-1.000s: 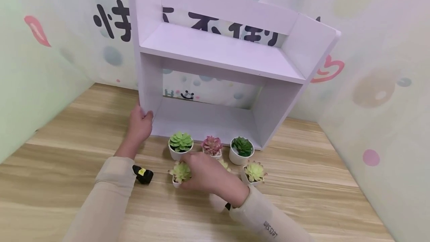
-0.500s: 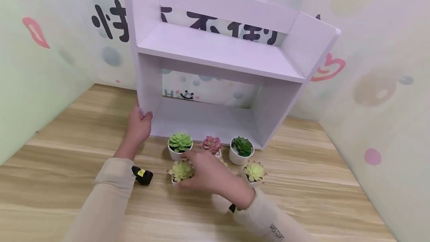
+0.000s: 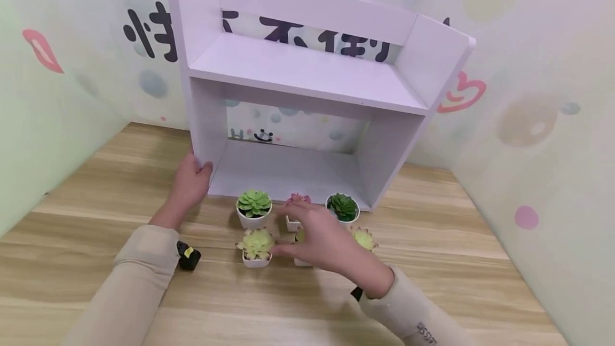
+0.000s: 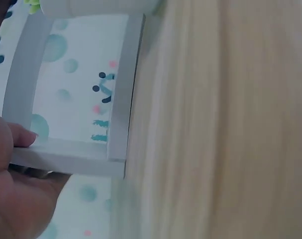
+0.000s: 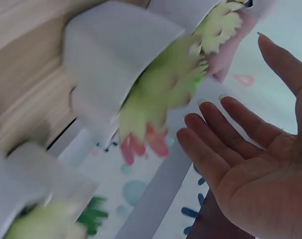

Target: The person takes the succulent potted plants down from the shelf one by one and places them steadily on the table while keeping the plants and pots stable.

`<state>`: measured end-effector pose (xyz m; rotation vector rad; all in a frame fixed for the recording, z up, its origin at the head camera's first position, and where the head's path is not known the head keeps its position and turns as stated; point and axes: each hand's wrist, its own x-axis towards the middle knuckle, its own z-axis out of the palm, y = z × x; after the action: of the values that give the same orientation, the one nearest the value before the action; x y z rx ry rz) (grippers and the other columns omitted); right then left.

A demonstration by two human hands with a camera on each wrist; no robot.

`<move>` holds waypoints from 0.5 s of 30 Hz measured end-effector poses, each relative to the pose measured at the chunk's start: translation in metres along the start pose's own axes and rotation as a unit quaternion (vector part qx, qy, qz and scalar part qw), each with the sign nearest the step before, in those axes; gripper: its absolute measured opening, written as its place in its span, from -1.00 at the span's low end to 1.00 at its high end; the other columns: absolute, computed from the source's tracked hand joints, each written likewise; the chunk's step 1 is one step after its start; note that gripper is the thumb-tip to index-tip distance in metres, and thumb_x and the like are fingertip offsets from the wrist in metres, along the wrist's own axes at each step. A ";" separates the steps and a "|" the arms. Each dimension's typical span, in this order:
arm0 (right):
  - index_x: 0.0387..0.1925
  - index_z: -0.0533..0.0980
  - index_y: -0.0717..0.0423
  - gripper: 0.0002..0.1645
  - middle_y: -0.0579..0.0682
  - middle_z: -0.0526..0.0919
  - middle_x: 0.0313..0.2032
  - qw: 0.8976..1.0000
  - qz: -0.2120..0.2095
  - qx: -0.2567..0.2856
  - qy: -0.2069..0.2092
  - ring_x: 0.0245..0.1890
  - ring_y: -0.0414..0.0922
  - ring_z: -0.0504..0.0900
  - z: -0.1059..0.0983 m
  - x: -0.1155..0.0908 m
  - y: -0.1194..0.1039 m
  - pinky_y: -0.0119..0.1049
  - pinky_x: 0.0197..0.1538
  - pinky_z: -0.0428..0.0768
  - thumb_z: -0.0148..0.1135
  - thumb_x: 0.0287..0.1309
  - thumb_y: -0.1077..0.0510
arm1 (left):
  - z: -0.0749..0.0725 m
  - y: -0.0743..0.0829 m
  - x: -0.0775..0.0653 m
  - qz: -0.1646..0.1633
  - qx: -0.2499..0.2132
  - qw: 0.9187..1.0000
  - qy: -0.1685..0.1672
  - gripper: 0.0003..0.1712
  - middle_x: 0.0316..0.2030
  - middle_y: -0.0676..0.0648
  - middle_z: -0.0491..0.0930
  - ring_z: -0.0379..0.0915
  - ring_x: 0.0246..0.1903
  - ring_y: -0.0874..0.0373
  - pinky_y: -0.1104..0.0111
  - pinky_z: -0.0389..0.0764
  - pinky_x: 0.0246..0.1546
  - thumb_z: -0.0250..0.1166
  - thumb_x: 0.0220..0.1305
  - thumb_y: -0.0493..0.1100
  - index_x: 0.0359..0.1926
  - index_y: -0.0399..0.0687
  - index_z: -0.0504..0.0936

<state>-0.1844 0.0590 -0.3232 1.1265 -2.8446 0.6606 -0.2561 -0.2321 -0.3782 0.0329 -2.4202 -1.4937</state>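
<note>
My left hand point(image 3: 189, 185) grips the lower front edge of the left side panel of a white two-tier shelf point(image 3: 307, 81); the left wrist view shows the thumb on the panel's point(image 4: 66, 155) inner face. Over the front row of potted succulents, my right hand point(image 3: 323, 236) is held with fingers and thumb spread, holding nothing. Its thumb is nearest the pale green succulent point(image 3: 257, 244) at front left. Behind stand a bright green one point(image 3: 254, 204), a pink one point(image 3: 298, 198) partly hidden by the hand, and a dark green one point(image 3: 343, 208). The hand half covers the front middle pot point(image 3: 302, 261).
Another pale succulent point(image 3: 364, 238) stands at front right, partly behind the right hand. A black object with a yellow label point(image 3: 188, 255) is by the left wrist. The wooden table point(image 3: 230, 308) meets walls at the back and both sides.
My right hand has let go of the front left succulent and moved right, away from it. The left hand keeps its grip on the shelf. The view has shifted slightly.
</note>
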 end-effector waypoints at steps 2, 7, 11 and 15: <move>0.20 0.59 -0.01 -0.25 0.01 0.58 0.31 1.000 0.008 0.007 0.007 0.42 0.02 0.44 -0.003 -0.004 0.005 -0.03 0.46 0.41 0.57 -0.03 -0.16 | -0.005 0.002 -0.001 0.001 0.042 0.999 -0.017 -0.42 0.22 -0.60 0.39 0.40 0.21 -0.40 -0.20 0.47 0.24 -0.07 0.50 -0.27 0.38 -0.61 0.14; 0.23 0.58 -0.11 -0.24 -0.04 0.59 0.29 1.000 0.022 0.000 0.021 0.34 -0.05 0.52 -0.010 -0.013 0.017 -0.03 0.36 0.51 0.51 0.00 -0.26 | -0.017 0.005 -0.002 -0.001 0.144 0.986 -0.079 -0.53 -0.35 -0.37 0.53 0.48 -0.42 -0.08 0.20 0.54 -0.45 -0.03 0.50 -0.19 -0.01 -0.69 0.42; 0.20 0.60 -0.04 -0.26 -0.03 0.63 0.22 0.998 0.039 -0.007 0.045 0.27 -0.03 0.57 -0.015 -0.020 0.029 -0.02 0.31 0.55 0.50 0.01 -0.26 | -0.019 0.008 -0.005 0.002 0.221 0.969 -0.113 -0.61 -0.54 -0.18 0.46 0.40 -0.56 0.03 0.29 0.45 -0.58 0.05 0.46 -0.11 -0.31 -0.44 0.50; 0.22 0.56 0.02 -0.22 0.03 0.59 0.27 0.996 0.065 -0.024 0.054 0.31 0.04 0.53 -0.019 -0.027 0.038 0.03 0.32 0.54 0.45 0.06 -0.29 | -0.020 0.014 -0.020 -0.001 0.291 0.946 -0.143 -0.53 -0.61 -0.11 0.44 0.39 -0.58 0.04 0.28 0.41 -0.58 0.04 0.49 0.04 -0.49 -0.18 0.47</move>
<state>-0.1924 0.1088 -0.3250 0.8758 -2.8430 0.6355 -0.2301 -0.2391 -0.3622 -0.0610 -3.0116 -0.7723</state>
